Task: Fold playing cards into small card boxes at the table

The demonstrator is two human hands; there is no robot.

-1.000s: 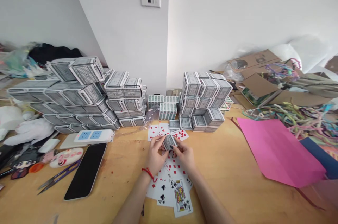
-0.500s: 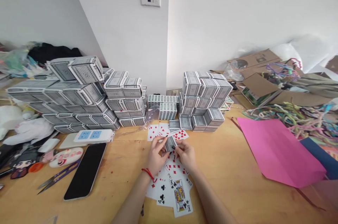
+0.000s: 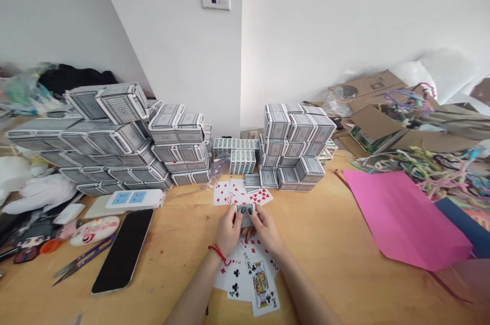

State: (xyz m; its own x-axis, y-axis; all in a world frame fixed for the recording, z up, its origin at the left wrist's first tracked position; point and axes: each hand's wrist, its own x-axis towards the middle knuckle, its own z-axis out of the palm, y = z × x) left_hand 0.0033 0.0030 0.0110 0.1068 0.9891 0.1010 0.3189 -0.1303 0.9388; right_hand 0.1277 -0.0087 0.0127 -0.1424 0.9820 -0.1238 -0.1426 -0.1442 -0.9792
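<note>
Between my two hands is a patterned-back playing card [image 3: 246, 219]; whether more cards lie beneath it I cannot tell. My left hand [image 3: 230, 228] grips its left side, thumb on the back. On the other side my right hand [image 3: 265, 227] pinches it the same way. Under my wrists lie loose face-up cards, among them a king of clubs [image 3: 263, 288] and a four of clubs [image 3: 235, 283]. Beyond my fingers are red-suited cards [image 3: 222, 193], face up, beside a small face-down card pile [image 3: 252, 181].
Walls of block-like card bundles rise at left [image 3: 118, 105] and right [image 3: 298, 126]. A phone [image 3: 123, 252], snips [image 3: 82, 259] and a power strip [image 3: 135, 198] lie on the left. Pink paper [image 3: 406, 218] and tangled yarn [image 3: 424, 174] cover the right.
The card has gone from tilted to squarer between my hands. Both thumbs now press on its back, and my left hand has shifted slightly toward me.
</note>
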